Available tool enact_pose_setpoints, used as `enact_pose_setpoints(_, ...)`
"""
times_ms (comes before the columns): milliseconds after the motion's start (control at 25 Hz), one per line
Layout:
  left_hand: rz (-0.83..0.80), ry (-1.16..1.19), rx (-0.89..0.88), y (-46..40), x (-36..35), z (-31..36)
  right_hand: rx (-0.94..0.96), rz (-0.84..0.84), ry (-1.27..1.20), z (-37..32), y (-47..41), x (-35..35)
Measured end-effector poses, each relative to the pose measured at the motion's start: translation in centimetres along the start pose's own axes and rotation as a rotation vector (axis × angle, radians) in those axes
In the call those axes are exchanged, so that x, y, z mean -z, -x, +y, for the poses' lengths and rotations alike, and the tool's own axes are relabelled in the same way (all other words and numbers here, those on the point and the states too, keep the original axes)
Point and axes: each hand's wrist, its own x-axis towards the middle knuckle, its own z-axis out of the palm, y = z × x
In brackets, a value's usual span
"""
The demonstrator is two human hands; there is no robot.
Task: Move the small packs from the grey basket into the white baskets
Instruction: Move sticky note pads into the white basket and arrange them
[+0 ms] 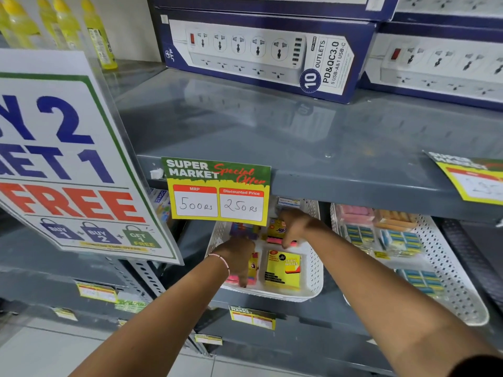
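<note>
Perforated white plastic basket [315,278], glossy grey metal shelf [299,126], shiny printed-paper price tag [217,194].

Both hands inside the left white basket [313,284], centre of frame, under a grey shelf [272,131]. Left hand [239,254] fingers down on a pink pack [234,281] at the basket's front left. Right hand [295,227] touching a pink pack [275,240] mid-basket; grip unclear on both. Yellow sticky notes [283,269] lie front right. 2nd white basket [460,292] at right holds blue-yellow packs [359,235]. Price tag [219,194] hangs off the shelf edge: 500, 250. Promo sign [62,159] at left.
</note>
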Motion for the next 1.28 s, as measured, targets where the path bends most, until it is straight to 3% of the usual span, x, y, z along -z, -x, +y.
enact_pose_setpoints(160,0.005,-0.016,0.008,-0.2,-0.1,-0.2,-0.006,0.002,-0.053,0.0,0.9,0.1)
enact_pose_setpoints(240,0.015,-0.015,0.037,0.0,-0.3,-0.3,-0.004,0.062,-0.205,0.4,2.5,0.4)
enact_pose_setpoints(320,0.064,-0.003,0.046,0.6,-0.3,-0.3,0.034,0.168,-0.421,1.7,5.6,0.6)
enact_pose_setpoints(480,0.194,0.154,0.027,2.8,1.1,0.3,-0.002,0.438,-0.569,9.6,13.5,0.1)
enact_pose_setpoints(560,0.263,0.174,0.004,3.9,1.6,2.7,-0.189,0.381,-0.524,16.2,17.0,-0.7)
enact_pose_setpoints(640,0.334,0.202,-0.078,4.9,1.4,6.5,-0.339,0.205,-0.379,21.1,19.1,-1.6)
enact_pose_setpoints(800,0.402,0.312,-0.332,6.2,-1.1,15.6,-0.351,-0.061,-0.213,23.9,18.8,-3.8)
enact_pose_setpoints(1040,0.527,0.355,-0.322,7.2,-6.2,22.7,-0.237,-0.054,-0.032,24.3,17.4,-4.1)
enact_pose_setpoints(1280,0.490,0.441,-0.165,10.9,-8.4,24.9,-0.173,-0.058,-0.007,24.5,18.1,-3.7)
